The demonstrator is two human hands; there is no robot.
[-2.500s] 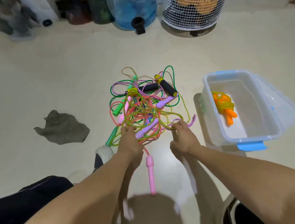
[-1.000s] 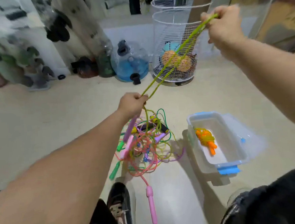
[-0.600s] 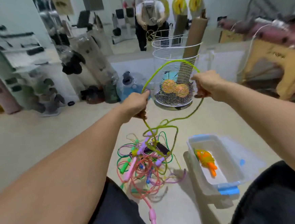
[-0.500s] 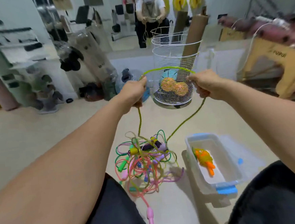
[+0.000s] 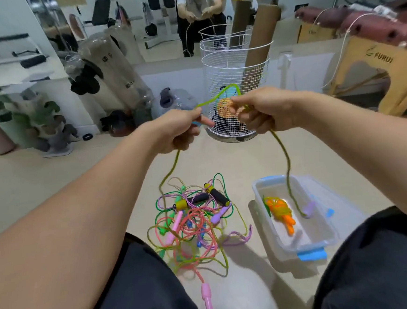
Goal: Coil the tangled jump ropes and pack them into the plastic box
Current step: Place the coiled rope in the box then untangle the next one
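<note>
A yellow-green jump rope is held up at chest height between both hands. My left hand grips one stretch of it and my right hand grips another, with a short loop arching between them. One strand drops from the left hand into the tangled pile of ropes on the floor. The other strand hangs from the right hand and ends in a purple handle over the clear plastic box. A coiled orange and yellow rope lies inside the box.
A white wire basket with balls stands behind the hands. Water jugs and bottles line the wall at the left. A pink handle lies on the floor between my knees. A mirror at the back reflects a person. The box's blue latch faces me.
My hands rose from the pile holding the yellow-green rope, spread wide, then came closer together. The purple handle has come out of the pile and now hangs over the box.
</note>
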